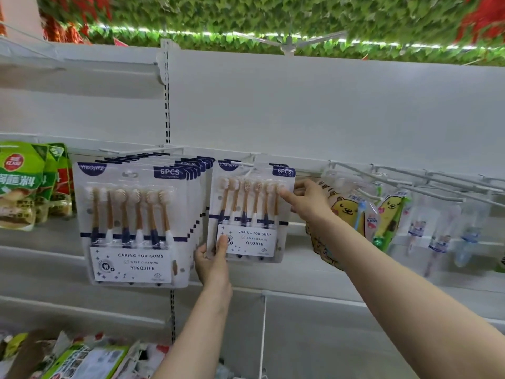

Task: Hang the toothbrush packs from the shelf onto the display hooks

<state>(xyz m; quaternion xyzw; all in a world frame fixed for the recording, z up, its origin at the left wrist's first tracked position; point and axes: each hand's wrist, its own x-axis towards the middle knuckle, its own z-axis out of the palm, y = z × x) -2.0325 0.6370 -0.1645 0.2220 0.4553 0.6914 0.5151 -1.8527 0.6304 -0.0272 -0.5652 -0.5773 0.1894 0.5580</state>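
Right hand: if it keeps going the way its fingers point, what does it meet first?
The right hand points left, fingertips already on the toothbrush pack at its upper right edge. Going on, it would likely press across that pack's front.

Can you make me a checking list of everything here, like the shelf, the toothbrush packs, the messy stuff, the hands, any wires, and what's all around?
Surface: white shelf wall with wire hooks.
Job's things: held toothbrush pack on a hook; full row of packs hangs beside it.
Clutter: loose packets below.
Grips: left hand pinches the held pack's bottom corner; right hand holds its top right edge.
Cables: nothing seen.
Surroundings: bear packs, green pouches, leafy ceiling.
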